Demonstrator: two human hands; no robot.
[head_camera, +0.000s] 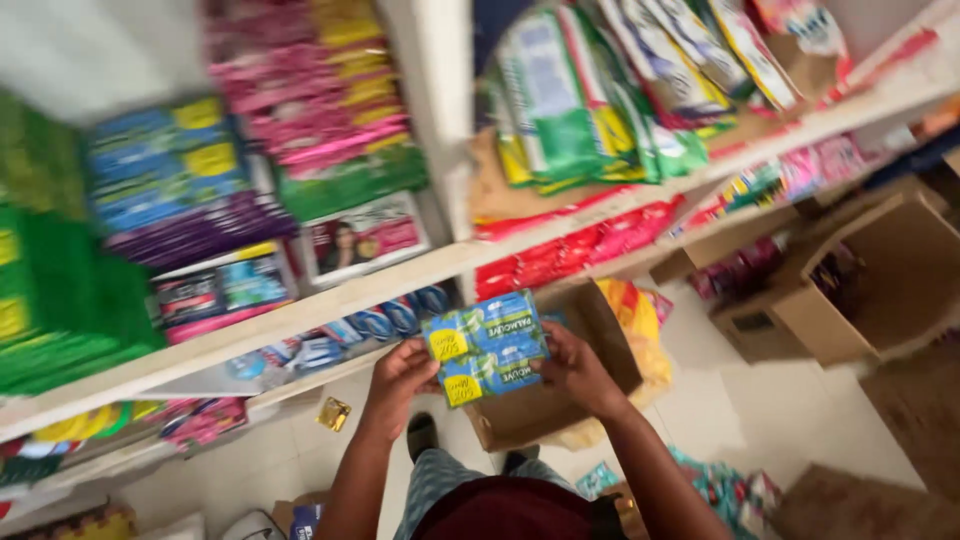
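Both hands grip one green-and-blue soap pack (487, 346) by its short ends: left hand (400, 378) closed on the left edge, right hand (572, 372) closed on the right edge. Pack position: held level above an open cardboard box (548, 405) on the floor (760, 400), just below the lower shelf (330, 300) of stacked packets.

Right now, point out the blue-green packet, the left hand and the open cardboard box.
blue-green packet (487, 345), head view, middle of its face
left hand (398, 377), head view, back of hand
open cardboard box (590, 330), head view, inner flap
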